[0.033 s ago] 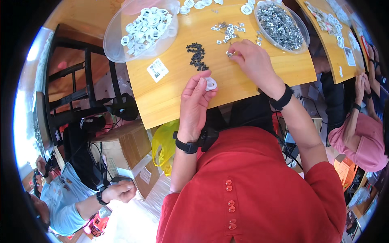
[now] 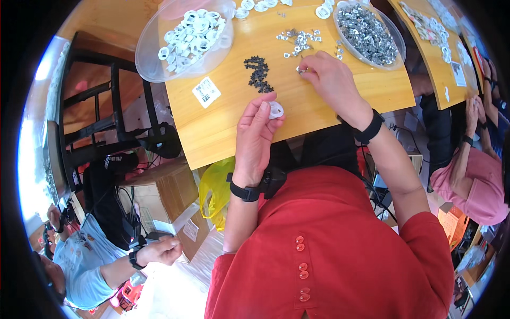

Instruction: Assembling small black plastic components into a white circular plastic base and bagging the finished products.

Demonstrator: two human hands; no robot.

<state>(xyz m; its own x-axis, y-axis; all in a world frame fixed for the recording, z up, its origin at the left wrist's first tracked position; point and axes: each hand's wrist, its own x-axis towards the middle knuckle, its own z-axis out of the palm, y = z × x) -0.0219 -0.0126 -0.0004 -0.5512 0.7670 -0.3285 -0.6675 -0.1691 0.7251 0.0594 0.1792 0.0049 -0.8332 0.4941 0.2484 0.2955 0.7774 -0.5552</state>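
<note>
My left hand [image 2: 258, 125] is closed on a round white plastic piece [image 2: 275, 110] with a slot in it, held between thumb and fingers above the table's near edge. To the right and farther off, my right hand [image 2: 332, 80] pinches a small shiny metal piece [image 2: 302, 69] at its fingertips. Just beyond it lies a loose group of small metal pieces [image 2: 303, 40]. Between the hands and the left tub, small black star-like parts [image 2: 258, 74] form a wavy strip on the wooden table [image 2: 223, 133].
A clear tub [image 2: 143, 58] of white plastic pieces stands at the far left, and a round tub [image 2: 399, 61] of metal pieces at the far right. A white label [image 2: 206, 92] lies on the table. Co-workers sit at either side; one person's hand [image 2: 162, 251] is at lower left.
My hands and the pieces in them look the same. The hand of the person at lower left has shifted slightly to the right.
</note>
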